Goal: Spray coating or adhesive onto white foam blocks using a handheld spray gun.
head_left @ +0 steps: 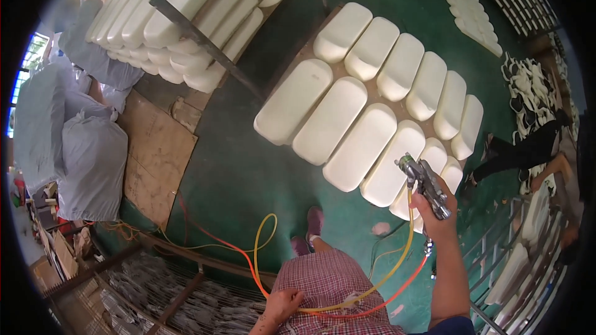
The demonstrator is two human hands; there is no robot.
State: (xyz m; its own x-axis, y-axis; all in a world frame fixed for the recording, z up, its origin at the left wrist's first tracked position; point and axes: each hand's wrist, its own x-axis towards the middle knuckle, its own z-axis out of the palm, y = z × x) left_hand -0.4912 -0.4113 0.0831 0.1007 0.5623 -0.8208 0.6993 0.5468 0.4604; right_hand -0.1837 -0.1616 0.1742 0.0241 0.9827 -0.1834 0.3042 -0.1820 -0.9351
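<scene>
Right hand (434, 214) grips the spray gun (424, 181) aimed at nearest cream foam pads (372, 111); left hand (282, 305) clutches hoses (347, 306); coating progress unclear.

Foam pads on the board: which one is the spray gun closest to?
The near-row pad directly under the spray gun in the right hand; others lie farther left or behind.

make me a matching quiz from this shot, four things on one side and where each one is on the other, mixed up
Things:
1. spray gun
2. yellow hose
3. grey sacks
4. cream foam pads

Places:
A. laid in rows on the board
B. in the right hand
C. piled at far left
D. looping over the green floor to the left hand

Pairs: 1-B, 2-D, 3-C, 4-A
</scene>
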